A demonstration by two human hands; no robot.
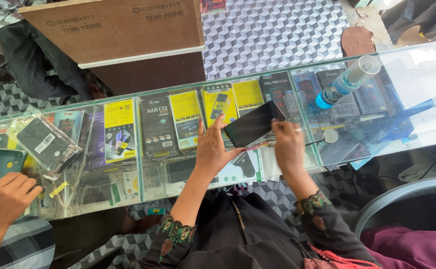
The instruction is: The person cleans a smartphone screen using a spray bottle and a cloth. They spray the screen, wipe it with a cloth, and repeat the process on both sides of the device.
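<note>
Smartphone (254,124) was held just above the glass counter (427,94), near its near edge, roughly mid-length. Left hand (213,149) was half-closed on the phone's lower-left end, thumb under, fingers (219,122) running up the side, prob. to steady it w/ the dark screen facing up. Right hand (288,147) was pinched narrow at the phone's right long edge; what it gripped was too small to tell, maybe a film or tab. Looked like a support + fine-work split: left clamps, right does the detail. Phone's long axis ran diagonal, lower-left to upper-right, upper end pointing toward the far edge of the counter and tilted up off the glass. Blue spray bottle (346,82) lay on its side towards the far right of the counter, cap toward the far edge, well apart from the phone, w/in reach of the right hand. Clear-bagged dark phone case (43,142) sat toward the left end. Another person's hand (6,199) at the near-left corner rested by a teal phone case (3,164); not involved w/ the phone. Boxed screen protectors (185,119) were shelved under the glass.
</note>
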